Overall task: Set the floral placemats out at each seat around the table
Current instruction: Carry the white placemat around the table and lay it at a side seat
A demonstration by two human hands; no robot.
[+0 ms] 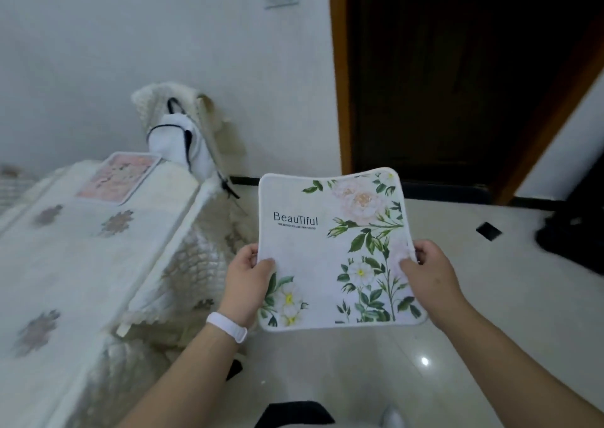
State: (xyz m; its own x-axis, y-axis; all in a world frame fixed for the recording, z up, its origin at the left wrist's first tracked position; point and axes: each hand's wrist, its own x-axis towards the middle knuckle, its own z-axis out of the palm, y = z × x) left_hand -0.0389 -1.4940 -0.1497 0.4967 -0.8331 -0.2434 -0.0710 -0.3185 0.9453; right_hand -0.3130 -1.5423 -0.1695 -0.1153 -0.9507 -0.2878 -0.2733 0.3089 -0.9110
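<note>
I hold a white floral placemat (330, 248) flat in the air over the floor, to the right of the table. It carries green leaves, pale flowers and the word "Beautiful". My left hand (246, 279) grips its left edge and my right hand (428, 274) grips its right edge, thumbs on top. A pink floral placemat (119, 177) lies on the far end of the table (81, 264), which is covered by a white cloth with brown flower prints.
A chair (183, 133) draped in white fabric stands at the table's far end against the wall. A dark open doorway (457, 78) is ahead. Glossy tiled floor (474, 346) spreads to the right, with a dark object (575, 241) at the right edge.
</note>
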